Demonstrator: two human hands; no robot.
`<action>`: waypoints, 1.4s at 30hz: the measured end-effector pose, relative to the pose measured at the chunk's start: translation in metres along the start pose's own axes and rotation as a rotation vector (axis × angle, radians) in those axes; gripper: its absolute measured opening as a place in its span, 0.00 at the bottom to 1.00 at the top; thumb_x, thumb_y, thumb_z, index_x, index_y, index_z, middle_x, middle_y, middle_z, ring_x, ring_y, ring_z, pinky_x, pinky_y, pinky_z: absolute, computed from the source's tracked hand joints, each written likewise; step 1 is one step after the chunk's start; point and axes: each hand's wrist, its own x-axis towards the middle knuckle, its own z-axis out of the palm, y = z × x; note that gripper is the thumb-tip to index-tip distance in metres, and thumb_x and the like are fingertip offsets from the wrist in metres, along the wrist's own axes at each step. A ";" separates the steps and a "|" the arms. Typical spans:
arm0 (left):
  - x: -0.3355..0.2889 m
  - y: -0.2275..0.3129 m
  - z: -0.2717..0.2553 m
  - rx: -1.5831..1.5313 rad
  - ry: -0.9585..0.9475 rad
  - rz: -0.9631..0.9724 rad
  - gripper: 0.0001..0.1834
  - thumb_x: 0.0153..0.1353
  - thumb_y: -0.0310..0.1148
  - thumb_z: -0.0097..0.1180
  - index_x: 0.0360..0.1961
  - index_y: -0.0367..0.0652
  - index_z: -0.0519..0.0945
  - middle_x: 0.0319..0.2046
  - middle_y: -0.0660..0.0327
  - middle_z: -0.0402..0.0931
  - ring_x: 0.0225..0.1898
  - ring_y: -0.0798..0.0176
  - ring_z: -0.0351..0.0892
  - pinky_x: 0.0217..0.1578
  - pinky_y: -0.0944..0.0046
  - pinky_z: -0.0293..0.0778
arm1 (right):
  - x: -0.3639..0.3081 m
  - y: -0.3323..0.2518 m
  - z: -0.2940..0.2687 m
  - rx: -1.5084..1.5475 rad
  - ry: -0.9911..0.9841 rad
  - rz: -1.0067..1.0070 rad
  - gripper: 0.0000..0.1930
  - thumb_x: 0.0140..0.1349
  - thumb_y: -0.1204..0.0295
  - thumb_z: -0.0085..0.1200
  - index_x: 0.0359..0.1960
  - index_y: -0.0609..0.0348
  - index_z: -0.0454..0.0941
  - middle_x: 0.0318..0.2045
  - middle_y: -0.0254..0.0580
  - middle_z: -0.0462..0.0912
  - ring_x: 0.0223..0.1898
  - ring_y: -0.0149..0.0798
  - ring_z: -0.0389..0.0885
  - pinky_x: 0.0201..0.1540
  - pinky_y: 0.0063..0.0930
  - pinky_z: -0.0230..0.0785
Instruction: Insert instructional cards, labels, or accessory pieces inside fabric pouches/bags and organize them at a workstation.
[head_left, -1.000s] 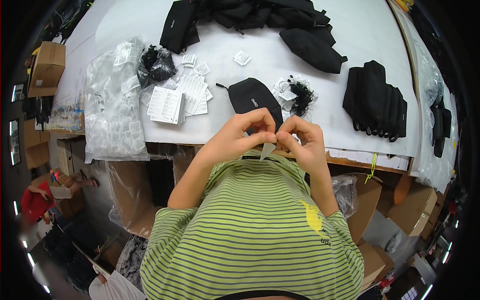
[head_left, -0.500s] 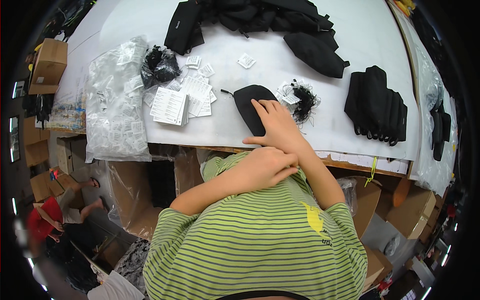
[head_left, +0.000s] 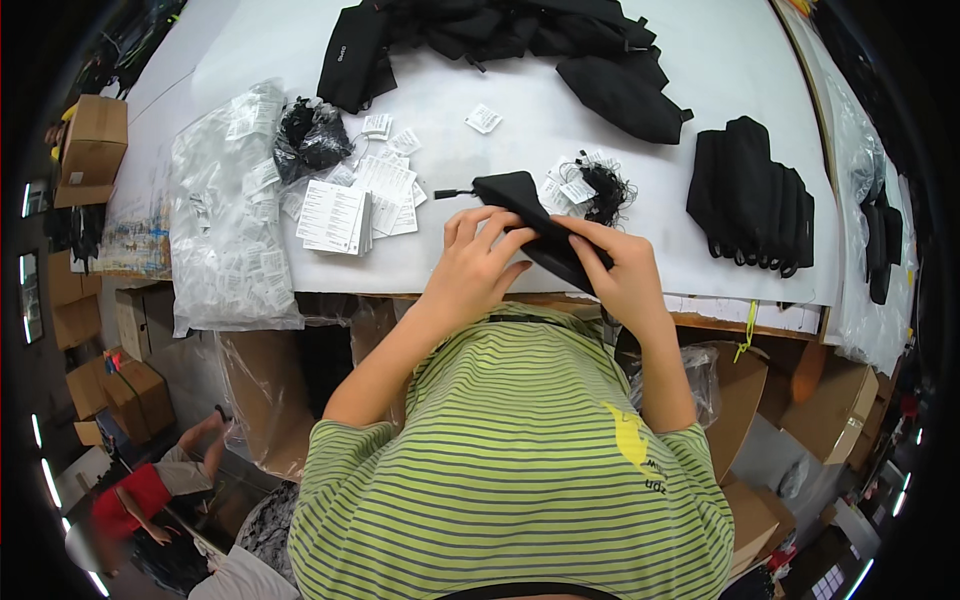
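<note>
A black fabric pouch [head_left: 512,190] is held at a tilt near the table's front edge, between my two hands. A zipper with a black pull [head_left: 454,193] sticks out from its left end. My left hand [head_left: 472,258] has its fingers curled over the near edge of the pouch, thumb below. From the right, my right hand [head_left: 625,272] pinches the pouch between thumb and fingers. Just beyond the pouch lies a tangle of black strings [head_left: 606,194] with small white tags [head_left: 565,188]. The pouch's underside is hidden.
To the left are stacked white cards [head_left: 335,217], a clear bag of labels [head_left: 228,220] and a bag of black strings [head_left: 313,138]. Black pouches are heaped at the back [head_left: 490,30] and stacked on the right [head_left: 750,200]. Boxes stand below; a person in red [head_left: 130,505] is at lower left.
My left hand has come up from beside my right wrist and taken hold of the pouch. My right hand has shifted right, and the pouch is now lifted and tilted rather than lying flat.
</note>
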 end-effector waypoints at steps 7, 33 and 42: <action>0.006 -0.005 -0.005 0.028 0.033 0.221 0.17 0.39 0.28 0.64 0.35 0.47 0.79 0.32 0.67 0.75 0.40 0.62 0.73 0.44 0.63 0.65 | -0.006 -0.018 -0.007 0.051 0.038 -0.121 0.11 0.58 0.79 0.51 0.42 0.61 0.80 0.32 0.47 0.83 0.28 0.42 0.82 0.32 0.24 0.72; -0.022 -0.017 -0.070 -0.817 -0.446 -0.391 0.15 0.55 0.32 0.59 0.38 0.33 0.73 0.44 0.56 0.76 0.40 0.66 0.72 0.44 0.67 0.68 | -0.046 0.035 -0.041 0.342 -0.406 0.090 0.39 0.43 0.55 0.67 0.56 0.53 0.62 0.29 0.30 0.61 0.34 0.31 0.63 0.53 0.27 0.57; -0.029 -0.022 -0.084 -0.703 -0.606 -0.483 0.17 0.57 0.35 0.58 0.43 0.35 0.74 0.32 0.57 0.77 0.32 0.66 0.72 0.38 0.67 0.69 | -0.045 0.042 -0.084 0.182 -0.314 0.309 0.11 0.52 0.82 0.56 0.37 0.62 0.69 0.32 0.37 0.79 0.35 0.26 0.73 0.41 0.19 0.63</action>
